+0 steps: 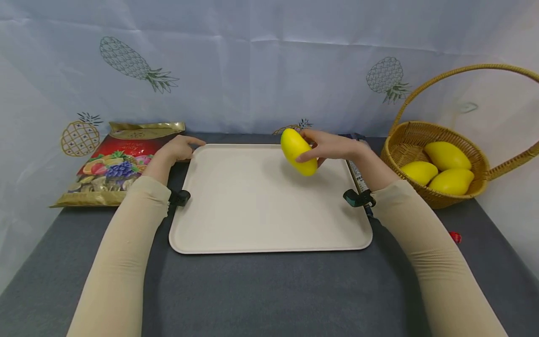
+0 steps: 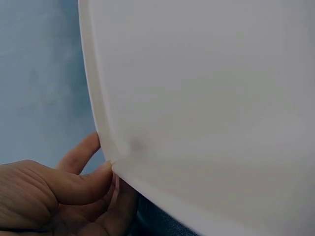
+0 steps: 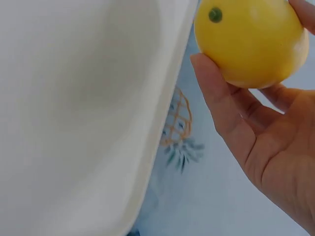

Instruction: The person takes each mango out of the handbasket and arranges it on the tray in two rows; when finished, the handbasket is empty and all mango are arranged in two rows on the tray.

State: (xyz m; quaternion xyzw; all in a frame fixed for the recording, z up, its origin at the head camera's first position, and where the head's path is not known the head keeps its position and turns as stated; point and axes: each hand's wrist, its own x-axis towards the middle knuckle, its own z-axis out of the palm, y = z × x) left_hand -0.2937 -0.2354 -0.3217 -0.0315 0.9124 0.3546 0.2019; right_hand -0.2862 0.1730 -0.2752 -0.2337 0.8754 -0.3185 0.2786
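Note:
In the head view, a cream rectangular tray (image 1: 269,210) lies on the dark table. My left hand (image 1: 177,149) is at its far left corner. Up close in the left wrist view, that hand (image 2: 74,191) pinches the tray's rim (image 2: 93,83), thumb tip at the corner and a finger along the outer edge. My right hand (image 1: 330,145) holds a yellow mango (image 1: 296,152) tilted above the tray's far right part. The right wrist view shows the mango (image 3: 251,42) with a green stem spot, between the thumb and fingers of the right hand (image 3: 266,142).
A wicker basket (image 1: 393,161) with a tall handle holds 3 yellow mangoes (image 1: 452,181) on the right. On the left lies a red and gold fruit candy bag (image 1: 122,164). A small red thing (image 1: 455,237) shows beside the right sleeve. Behind hangs a pineapple-print cloth (image 1: 261,70).

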